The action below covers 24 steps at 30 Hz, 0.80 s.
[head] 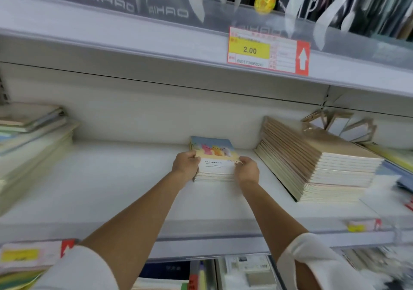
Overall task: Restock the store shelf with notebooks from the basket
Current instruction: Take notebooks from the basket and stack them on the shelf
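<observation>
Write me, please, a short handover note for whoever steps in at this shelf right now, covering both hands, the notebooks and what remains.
Left hand: grips the left edge of the small stack of thin cartoon-cover notebooks.
Right hand: grips the same stack at its near right corner.
Where: the stack appears to sit on the white metal shelf, just left of the tall stack of tan-covered notebooks, with a wide gap to the pale stacks at the far left.
Done: this batch is on the shelf.
Left: let go, square it up and fetch more. The basket is not in view.
</observation>
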Available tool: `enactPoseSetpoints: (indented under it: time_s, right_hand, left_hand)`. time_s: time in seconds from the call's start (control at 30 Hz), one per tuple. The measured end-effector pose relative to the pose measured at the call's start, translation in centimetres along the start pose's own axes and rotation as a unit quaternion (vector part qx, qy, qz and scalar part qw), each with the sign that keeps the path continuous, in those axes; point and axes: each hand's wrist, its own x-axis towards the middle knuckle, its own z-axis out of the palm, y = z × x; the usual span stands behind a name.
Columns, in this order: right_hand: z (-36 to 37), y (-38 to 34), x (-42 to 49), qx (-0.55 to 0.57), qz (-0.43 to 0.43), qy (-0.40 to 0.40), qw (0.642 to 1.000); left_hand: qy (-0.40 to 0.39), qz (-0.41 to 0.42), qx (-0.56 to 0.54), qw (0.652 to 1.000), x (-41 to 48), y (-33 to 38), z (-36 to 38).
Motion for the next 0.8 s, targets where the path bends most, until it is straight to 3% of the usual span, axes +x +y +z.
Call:
enactPoseSetpoints:
  time_s: [0.43, 0.53, 0.63, 0.73, 0.8]
  right_hand:
    - [0.7, 0.0, 0.6, -0.073, 0.010, -0.011, 0.997]
    - [0.1, -0.3, 0.8, -0.115, -0.007, -0.027, 0.993]
    - [-0.5, -0.9, -0.3, -0.180, -0.102, 0.029, 0.978]
    - [-0.1, -2.3, -3.0, -0.106, -0.205, 0.079, 0.970]
    - [0.6, -3.8, -5.3, -0.054, -0.226, 0.051, 0.971]
  left_hand:
    - [-0.062, 0.008, 0.106, 0.992, -0.5, 0.0, 0.0]
    - [-0.082, 0.007, 0.088, 0.993, -0.7, 0.4, -0.2]
    - [0.007, 0.025, 0.097, 0.995, -1.8, 0.8, -1.1]
    - [0.119, 0.026, 0.155, 0.980, -3.5, 1.1, -3.8]
    - [0.164, 0.040, 0.185, 0.968, -5.4, 1.7, -6.2]
